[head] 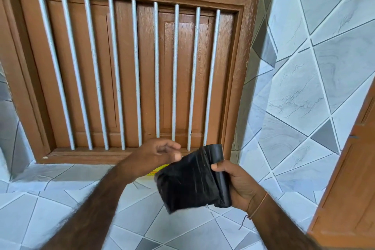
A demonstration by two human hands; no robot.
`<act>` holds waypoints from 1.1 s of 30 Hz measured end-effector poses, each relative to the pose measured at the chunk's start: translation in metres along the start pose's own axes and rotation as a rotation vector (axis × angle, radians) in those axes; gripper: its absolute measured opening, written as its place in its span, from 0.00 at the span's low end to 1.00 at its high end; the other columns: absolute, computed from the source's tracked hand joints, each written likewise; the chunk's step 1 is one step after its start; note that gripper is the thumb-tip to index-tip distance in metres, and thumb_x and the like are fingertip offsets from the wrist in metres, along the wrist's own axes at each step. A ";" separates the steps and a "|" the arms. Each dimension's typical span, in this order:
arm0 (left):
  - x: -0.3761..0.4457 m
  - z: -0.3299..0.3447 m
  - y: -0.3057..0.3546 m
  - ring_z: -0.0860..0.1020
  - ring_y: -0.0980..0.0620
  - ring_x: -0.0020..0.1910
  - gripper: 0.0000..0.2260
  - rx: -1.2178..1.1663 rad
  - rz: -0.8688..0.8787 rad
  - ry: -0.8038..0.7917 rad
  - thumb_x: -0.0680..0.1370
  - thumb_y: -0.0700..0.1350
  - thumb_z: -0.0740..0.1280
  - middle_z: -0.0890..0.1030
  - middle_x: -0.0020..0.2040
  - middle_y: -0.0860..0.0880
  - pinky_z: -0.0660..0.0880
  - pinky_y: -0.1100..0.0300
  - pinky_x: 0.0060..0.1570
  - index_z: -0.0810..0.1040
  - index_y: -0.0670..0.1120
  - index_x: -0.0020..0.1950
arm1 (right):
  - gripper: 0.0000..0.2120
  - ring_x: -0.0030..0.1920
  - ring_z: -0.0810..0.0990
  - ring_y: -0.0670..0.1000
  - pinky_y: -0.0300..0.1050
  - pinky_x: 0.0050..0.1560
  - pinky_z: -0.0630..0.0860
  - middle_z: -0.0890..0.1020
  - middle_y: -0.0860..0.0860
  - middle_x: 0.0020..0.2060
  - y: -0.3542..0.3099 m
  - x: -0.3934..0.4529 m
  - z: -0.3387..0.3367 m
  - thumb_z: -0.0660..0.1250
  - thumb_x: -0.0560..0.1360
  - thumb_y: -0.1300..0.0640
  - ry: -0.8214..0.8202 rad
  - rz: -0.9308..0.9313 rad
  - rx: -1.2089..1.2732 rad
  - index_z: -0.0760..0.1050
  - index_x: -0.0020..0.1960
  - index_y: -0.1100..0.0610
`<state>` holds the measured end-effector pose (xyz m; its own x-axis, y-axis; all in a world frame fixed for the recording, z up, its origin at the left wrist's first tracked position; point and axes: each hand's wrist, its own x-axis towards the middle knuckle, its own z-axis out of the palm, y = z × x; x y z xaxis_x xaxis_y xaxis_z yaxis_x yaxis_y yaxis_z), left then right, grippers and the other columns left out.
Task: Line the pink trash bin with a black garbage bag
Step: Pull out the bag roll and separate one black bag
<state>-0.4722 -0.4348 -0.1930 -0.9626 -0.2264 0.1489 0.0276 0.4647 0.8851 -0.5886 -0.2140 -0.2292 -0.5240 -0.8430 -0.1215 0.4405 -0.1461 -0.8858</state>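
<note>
Black garbage bag (188, 180), folded or rolled into a compact glossy bundle, sat in front of the person at about waist height, over the tiled floor (60, 199) and below the wooden window frame (129, 67) with its pale metal bars (156, 71). The right hand (237, 184) gripped the bundle along its right edge, thumb pressed across the front and fingers curled behind it, so that the tighter roll of plastic lay against the palm. The left hand (160, 154) hovered just beside the bundle's upper left corner, its fingers loosely curled and holding nothing; whether a fingertip touched the plastic could not be told because of blur. A strip of yellow packaging (158, 170) peeked out behind the bundle. The pink trash bin was nowhere in view, so the step in hand looked like the very first one: getting a single bag free and opened out. The next move would likely call for the left hand to pinch a loose edge or corner of the film and draw it away while the right hand held the rest firm. Thin plastic clings to itself, so finding the open mouth might take some rubbing between fingertips. Only then could the bag be carried to the bin.
</note>
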 end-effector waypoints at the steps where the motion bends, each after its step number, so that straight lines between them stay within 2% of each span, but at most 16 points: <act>1: 0.003 0.009 0.003 0.79 0.60 0.58 0.23 -0.050 0.014 -0.043 0.67 0.59 0.75 0.84 0.57 0.56 0.73 0.57 0.62 0.79 0.54 0.61 | 0.20 0.49 0.84 0.61 0.56 0.52 0.80 0.83 0.63 0.51 -0.001 -0.001 0.003 0.74 0.60 0.59 -0.018 0.004 -0.006 0.84 0.52 0.59; 3: 0.007 0.028 0.011 0.76 0.60 0.62 0.25 -0.080 0.027 -0.148 0.70 0.58 0.75 0.80 0.62 0.57 0.72 0.59 0.62 0.76 0.56 0.65 | 0.18 0.51 0.83 0.61 0.56 0.55 0.79 0.83 0.64 0.53 -0.003 -0.001 0.010 0.73 0.63 0.57 -0.033 0.001 -0.042 0.84 0.54 0.58; 5: 0.011 0.044 0.012 0.79 0.55 0.59 0.19 -0.149 0.056 -0.206 0.73 0.50 0.73 0.82 0.59 0.51 0.76 0.56 0.59 0.79 0.50 0.63 | 0.23 0.54 0.81 0.63 0.59 0.60 0.76 0.82 0.65 0.56 -0.002 0.002 0.011 0.74 0.63 0.55 0.011 -0.002 -0.093 0.81 0.57 0.59; 7: 0.013 0.049 0.007 0.82 0.49 0.54 0.13 -0.250 0.066 -0.163 0.75 0.43 0.73 0.84 0.53 0.44 0.78 0.53 0.55 0.80 0.42 0.58 | 0.27 0.59 0.78 0.66 0.62 0.66 0.72 0.79 0.67 0.60 -0.003 0.003 0.010 0.73 0.63 0.53 0.042 -0.006 -0.143 0.79 0.61 0.60; 9: 0.012 0.045 0.004 0.82 0.48 0.47 0.08 -0.301 0.065 -0.091 0.74 0.39 0.72 0.85 0.47 0.44 0.78 0.57 0.47 0.81 0.39 0.52 | 0.29 0.60 0.78 0.66 0.62 0.64 0.74 0.79 0.66 0.60 -0.004 0.005 0.006 0.72 0.63 0.53 0.061 -0.023 -0.171 0.77 0.63 0.61; 11: 0.014 0.040 0.007 0.81 0.49 0.43 0.06 -0.280 0.079 -0.056 0.74 0.38 0.72 0.84 0.43 0.44 0.77 0.60 0.42 0.81 0.37 0.49 | 0.33 0.60 0.79 0.65 0.59 0.59 0.78 0.80 0.65 0.60 -0.007 0.004 0.001 0.73 0.60 0.53 0.109 -0.053 -0.186 0.75 0.64 0.60; 14: 0.016 0.041 0.015 0.80 0.52 0.40 0.07 -0.124 0.108 -0.031 0.75 0.39 0.71 0.84 0.41 0.41 0.75 0.63 0.40 0.80 0.36 0.47 | 0.36 0.58 0.79 0.65 0.59 0.61 0.76 0.78 0.66 0.61 -0.006 0.005 -0.005 0.72 0.57 0.52 0.159 -0.081 -0.190 0.74 0.64 0.61; 16: 0.018 0.046 0.017 0.78 0.52 0.40 0.08 -0.007 0.126 -0.029 0.76 0.42 0.70 0.83 0.43 0.37 0.73 0.59 0.40 0.80 0.36 0.46 | 0.33 0.54 0.81 0.63 0.56 0.57 0.78 0.79 0.67 0.59 -0.005 0.006 -0.003 0.71 0.60 0.54 0.171 -0.106 -0.179 0.75 0.64 0.63; 18: 0.018 0.050 0.018 0.76 0.54 0.38 0.09 0.069 0.145 -0.033 0.78 0.44 0.69 0.81 0.39 0.40 0.71 0.60 0.39 0.81 0.39 0.44 | 0.28 0.54 0.82 0.62 0.55 0.56 0.78 0.82 0.65 0.56 -0.004 0.007 0.001 0.72 0.66 0.52 0.197 -0.143 -0.193 0.76 0.62 0.62; 21: 0.017 0.055 0.021 0.76 0.59 0.36 0.10 0.091 0.182 -0.003 0.79 0.46 0.66 0.80 0.37 0.50 0.70 0.68 0.36 0.82 0.41 0.44 | 0.26 0.54 0.83 0.60 0.58 0.60 0.77 0.84 0.59 0.54 -0.005 0.011 0.007 0.75 0.68 0.44 0.271 -0.164 -0.260 0.78 0.60 0.58; 23: 0.015 0.059 0.023 0.77 0.61 0.37 0.09 0.064 0.206 0.015 0.80 0.45 0.66 0.82 0.38 0.51 0.71 0.70 0.36 0.82 0.41 0.45 | 0.29 0.54 0.84 0.59 0.59 0.61 0.77 0.85 0.57 0.53 -0.007 0.010 0.009 0.74 0.66 0.39 0.289 -0.159 -0.331 0.79 0.59 0.55; 26: 0.014 0.062 0.022 0.77 0.60 0.37 0.09 0.024 0.242 0.044 0.80 0.43 0.66 0.82 0.38 0.50 0.72 0.68 0.38 0.82 0.41 0.44 | 0.20 0.50 0.85 0.57 0.54 0.56 0.80 0.86 0.57 0.49 -0.009 0.008 0.011 0.73 0.70 0.45 0.301 -0.229 -0.329 0.80 0.55 0.58; 29: 0.013 0.065 0.023 0.75 0.62 0.35 0.09 0.032 0.267 0.110 0.79 0.41 0.66 0.80 0.36 0.54 0.69 0.70 0.37 0.81 0.41 0.42 | 0.11 0.45 0.85 0.53 0.48 0.48 0.80 0.86 0.55 0.42 -0.008 0.006 0.016 0.71 0.73 0.49 0.338 -0.371 -0.410 0.81 0.46 0.57; 33: 0.011 0.064 0.025 0.74 0.63 0.34 0.10 0.025 0.241 0.133 0.79 0.40 0.65 0.79 0.34 0.56 0.69 0.72 0.36 0.82 0.43 0.40 | 0.10 0.41 0.83 0.50 0.42 0.43 0.79 0.84 0.53 0.39 -0.009 0.005 0.019 0.68 0.75 0.50 0.325 -0.404 -0.429 0.79 0.45 0.57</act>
<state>-0.4988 -0.3711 -0.1976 -0.8852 -0.2165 0.4117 0.2432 0.5392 0.8063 -0.5817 -0.2267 -0.2137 -0.8094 -0.5564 0.1880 -0.1297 -0.1427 -0.9812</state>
